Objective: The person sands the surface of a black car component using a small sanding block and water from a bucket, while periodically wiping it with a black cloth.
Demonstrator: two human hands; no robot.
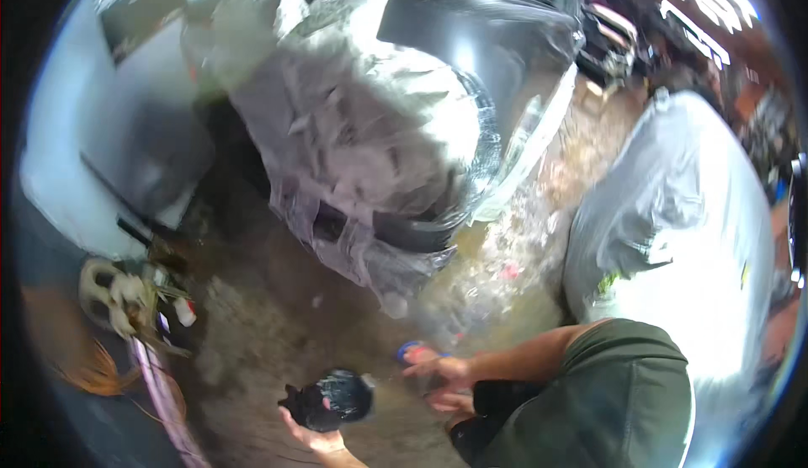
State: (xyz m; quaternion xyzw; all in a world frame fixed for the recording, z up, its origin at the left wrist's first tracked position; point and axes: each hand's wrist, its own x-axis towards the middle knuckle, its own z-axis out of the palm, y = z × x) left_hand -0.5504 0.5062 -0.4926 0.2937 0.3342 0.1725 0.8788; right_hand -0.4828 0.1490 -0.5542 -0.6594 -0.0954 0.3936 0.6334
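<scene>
A glossy black rounded object with crumpled edges [347,395] is held near, above the stained grey floor [244,333]. It is cupped at its near left side in the grip of the left hand [316,439], presumably for support. To its right, the right hand [449,372] is placed at a small blue-edged item [405,351]; through blur, that grip's closure cannot be told.

The mottled brown floor [244,333], shiny in places, carries 1 large bundle [345,123] wrapped in crumpled translucent and black plastic and, right of it, 1 bulging silvery-grey sack [665,207]. Between these 2 lies pale litter [522,241] (a few specks are pinkish red). At lower left runs 1 pinkish pole [165,401], whether lying flat or propped I cannot tell.
</scene>
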